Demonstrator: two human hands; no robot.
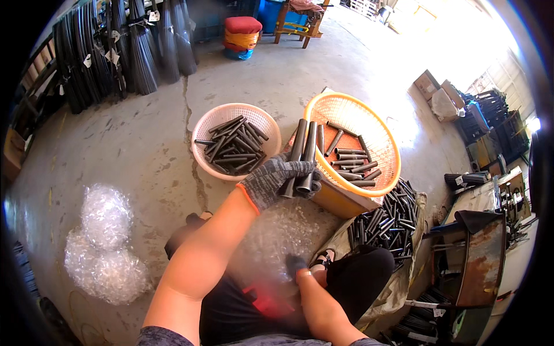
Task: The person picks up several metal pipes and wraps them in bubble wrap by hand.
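Note:
My left hand [274,181], in a grey knit glove with an orange cuff, is closed round a few black tubes [299,144] with flared ends. It holds them upright at the near left rim of the orange basket [394,138], in which several more black tubes [351,166] lie. Lower down, between my knees, my right hand [296,265] in a dark glove is at some crumpled clear plastic [268,242]; its fingers are blurred, so what they hold is unclear. Just left of the tubes, a pale pink basket [202,124] contains many black tubes [235,144].
The orange basket rests on a cardboard box [337,200]. Beside it, loose black tubes [392,216] pile up on a sack [398,294]. Clear plastic bundles [107,245] lie at left. A red-topped stool [242,32] and bundled black rods [141,52] stand farther back.

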